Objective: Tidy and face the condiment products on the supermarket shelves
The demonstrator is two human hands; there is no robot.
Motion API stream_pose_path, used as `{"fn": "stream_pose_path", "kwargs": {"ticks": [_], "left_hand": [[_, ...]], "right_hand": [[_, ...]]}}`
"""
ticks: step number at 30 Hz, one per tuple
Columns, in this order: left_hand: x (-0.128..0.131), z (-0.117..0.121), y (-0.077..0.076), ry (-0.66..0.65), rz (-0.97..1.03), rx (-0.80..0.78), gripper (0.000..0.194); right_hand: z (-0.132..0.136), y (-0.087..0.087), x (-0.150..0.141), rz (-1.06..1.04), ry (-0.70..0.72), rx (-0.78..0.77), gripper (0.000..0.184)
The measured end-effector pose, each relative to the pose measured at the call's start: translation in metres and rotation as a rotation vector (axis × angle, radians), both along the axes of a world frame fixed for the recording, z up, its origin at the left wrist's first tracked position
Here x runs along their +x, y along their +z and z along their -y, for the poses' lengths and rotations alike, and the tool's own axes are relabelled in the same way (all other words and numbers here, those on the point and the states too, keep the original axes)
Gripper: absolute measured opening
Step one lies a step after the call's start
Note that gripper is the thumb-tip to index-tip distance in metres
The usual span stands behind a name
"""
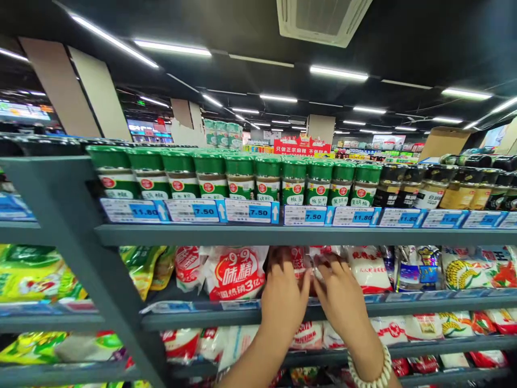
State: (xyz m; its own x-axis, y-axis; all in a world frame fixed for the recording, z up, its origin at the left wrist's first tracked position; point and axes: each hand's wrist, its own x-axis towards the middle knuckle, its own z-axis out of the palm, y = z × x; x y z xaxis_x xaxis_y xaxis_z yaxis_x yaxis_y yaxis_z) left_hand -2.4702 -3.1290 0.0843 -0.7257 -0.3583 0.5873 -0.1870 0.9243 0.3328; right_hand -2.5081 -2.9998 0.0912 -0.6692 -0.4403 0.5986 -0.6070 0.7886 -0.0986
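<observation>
Both hands reach onto the middle shelf, thumbs turned toward each other. Between them is a red-and-white plastic packet [298,262], its print partly covered. My left hand [285,288] has its fingers curled over the left side of this packet. On the other side, my right hand [338,283] bends its fingers over the packet's right side; some fingertips are in shade. A larger bag of MSG [236,273] with red print stands just left of my left hand. Right of my right hand is a white-and-red bag [368,268]. A beaded bracelet [374,372] circles my right wrist.
Green-lidded spice jars [240,175] line the upper shelf above blue-and-white price tags [252,210], with black-lidded jars [434,186] farther right. The shelf's front edge [194,320] runs under my wrists. A grey upright [92,258] stands left. More bags [390,331] fill the lower shelf.
</observation>
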Motion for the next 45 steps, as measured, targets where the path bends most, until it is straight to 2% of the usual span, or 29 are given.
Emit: {"fn": "stream_pose_path", "kwargs": {"ticks": [3, 5, 8, 11, 16, 18, 21, 25, 27, 29, 31, 33, 34, 35, 37, 39, 41, 43, 45], "left_hand": [[-0.001, -0.003, 0.008, 0.15, 0.154, 0.077, 0.079], [-0.002, -0.004, 0.007, 0.168, 0.162, 0.08, 0.083], [-0.007, -0.007, -0.004, 0.101, 0.05, -0.007, 0.064], [-0.011, -0.009, -0.014, 0.058, -0.097, -0.091, 0.05], [-0.002, 0.004, -0.009, 0.081, -0.246, -0.123, 0.032], [0.007, 0.006, -0.006, 0.07, -0.248, -0.139, 0.027], [0.021, -0.002, -0.009, 0.043, -0.265, -0.216, 0.029], [0.028, -0.015, -0.018, -0.064, -0.282, -0.332, 0.022], [0.03, -0.012, -0.02, -0.145, -0.206, -0.348, 0.022], [0.037, -0.005, -0.025, -0.217, -0.201, -0.326, 0.024], [0.047, 0.0, -0.04, -0.332, -0.351, -0.314, 0.022], [0.056, -0.002, -0.07, -0.454, -0.588, -0.331, 0.016], [0.058, -0.006, -0.089, -0.503, -0.64, -0.318, 0.012], [0.058, -0.011, -0.11, -0.486, -0.596, -0.288, 0.012], [0.05, -0.023, -0.149, -0.297, -0.423, -0.232, 0.016], [0.035, -0.033, -0.174, -0.164, -0.223, -0.183, 0.028], [0.022, -0.038, -0.182, -0.15, -0.06, -0.147, 0.029], [0.016, -0.037, -0.179, -0.201, 0.05, -0.103, 0.028], [0.021, -0.031, -0.172, -0.273, 0.063, -0.048, 0.029]], "right_hand": [[-0.011, -0.01, 0.002, -0.08, 0.106, -0.035, 0.037], [-0.017, -0.021, 0.001, -0.164, 0.124, -0.051, 0.044], [-0.021, -0.033, -0.004, -0.198, 0.11, -0.021, 0.044], [-0.021, -0.029, -0.005, -0.126, 0.134, 0.003, 0.041], [-0.023, -0.01, -0.005, 0.021, 0.184, 0.017, 0.037], [-0.024, -0.007, -0.006, 0.06, 0.2, 0.018, 0.036], [-0.026, -0.008, -0.008, 0.07, 0.226, 0.003, 0.036], [-0.034, -0.009, -0.001, 0.046, 0.363, -0.163, 0.035], [-0.045, -0.012, 0.007, 0.055, 0.466, -0.292, 0.034], [-0.062, -0.022, 0.017, -0.013, 0.503, -0.444, 0.037], [-0.082, -0.044, 0.025, -0.199, 0.464, -0.604, 0.039], [-0.1, -0.073, 0.028, -0.361, 0.413, -0.722, 0.037], [-0.105, -0.088, 0.028, -0.358, 0.405, -0.736, 0.035], [-0.108, -0.103, 0.026, -0.279, 0.396, -0.691, 0.032], [-0.108, -0.125, 0.021, -0.075, 0.366, -0.554, 0.026], [-0.101, -0.138, 0.015, 0.058, 0.367, -0.404, 0.024], [-0.093, -0.145, 0.011, 0.093, 0.41, -0.288, 0.027], [-0.087, -0.147, 0.01, 0.103, 0.463, -0.218, 0.03], [-0.082, -0.148, 0.012, 0.123, 0.521, -0.197, 0.033]]}}
